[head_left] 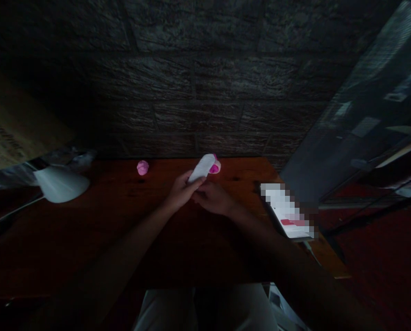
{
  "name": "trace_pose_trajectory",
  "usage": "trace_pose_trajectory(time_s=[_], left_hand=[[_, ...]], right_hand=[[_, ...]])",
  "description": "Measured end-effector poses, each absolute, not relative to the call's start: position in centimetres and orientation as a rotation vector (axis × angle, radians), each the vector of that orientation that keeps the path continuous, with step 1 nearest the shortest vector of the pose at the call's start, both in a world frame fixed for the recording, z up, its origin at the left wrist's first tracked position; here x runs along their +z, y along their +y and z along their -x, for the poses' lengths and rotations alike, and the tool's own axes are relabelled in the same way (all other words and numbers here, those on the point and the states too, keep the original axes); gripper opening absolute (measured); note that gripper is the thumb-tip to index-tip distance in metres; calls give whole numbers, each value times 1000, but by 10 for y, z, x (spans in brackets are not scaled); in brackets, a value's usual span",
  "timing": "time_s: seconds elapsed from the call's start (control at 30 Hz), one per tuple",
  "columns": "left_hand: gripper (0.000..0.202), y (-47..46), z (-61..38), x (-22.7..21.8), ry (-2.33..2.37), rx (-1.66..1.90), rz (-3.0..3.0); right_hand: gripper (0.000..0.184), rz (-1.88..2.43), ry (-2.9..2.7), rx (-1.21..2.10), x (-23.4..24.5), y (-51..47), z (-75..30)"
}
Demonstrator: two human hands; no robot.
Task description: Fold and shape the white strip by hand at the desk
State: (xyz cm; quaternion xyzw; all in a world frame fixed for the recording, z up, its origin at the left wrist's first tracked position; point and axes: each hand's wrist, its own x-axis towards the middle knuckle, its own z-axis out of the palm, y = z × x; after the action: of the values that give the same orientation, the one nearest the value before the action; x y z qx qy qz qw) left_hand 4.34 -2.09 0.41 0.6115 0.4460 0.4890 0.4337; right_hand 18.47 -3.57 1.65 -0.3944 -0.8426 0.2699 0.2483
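Observation:
A white, flat, soft-looking piece with pink at its far end, like a sock (202,168), is held over the wooden table. My left hand (183,191) is closed around its near part, thumb on top. A pink-and-white portion (215,167) shows at its far right; I cannot tell whether it is part of the same sock or a second one. Close against my left hand, my right hand (214,197) has its fingers curled together just below the sock. What those fingers grip is hidden. A pink rolled-up ball (142,168) lies farther left, apart from both hands.
The wooden table (240,172) meets a dark brick wall (215,82). On the right lies a phone or tablet (288,214) with a blurred screen and a cable (312,253). A white cone-shaped object (60,184) and a cardboard box (15,124) are at left.

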Motion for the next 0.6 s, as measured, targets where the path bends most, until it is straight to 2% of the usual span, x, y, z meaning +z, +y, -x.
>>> trace_pose_trajectory(time_s=[0.43,0.6], left_hand=[[27,-23,-46,7,1097,1271,-1441],[29,-26,-46,13,1075,1303,-1344]], right_hand=[[19,1116,-2215,913,18,-36,-185],[27,1121,-2175,939,14,-35,-185]])
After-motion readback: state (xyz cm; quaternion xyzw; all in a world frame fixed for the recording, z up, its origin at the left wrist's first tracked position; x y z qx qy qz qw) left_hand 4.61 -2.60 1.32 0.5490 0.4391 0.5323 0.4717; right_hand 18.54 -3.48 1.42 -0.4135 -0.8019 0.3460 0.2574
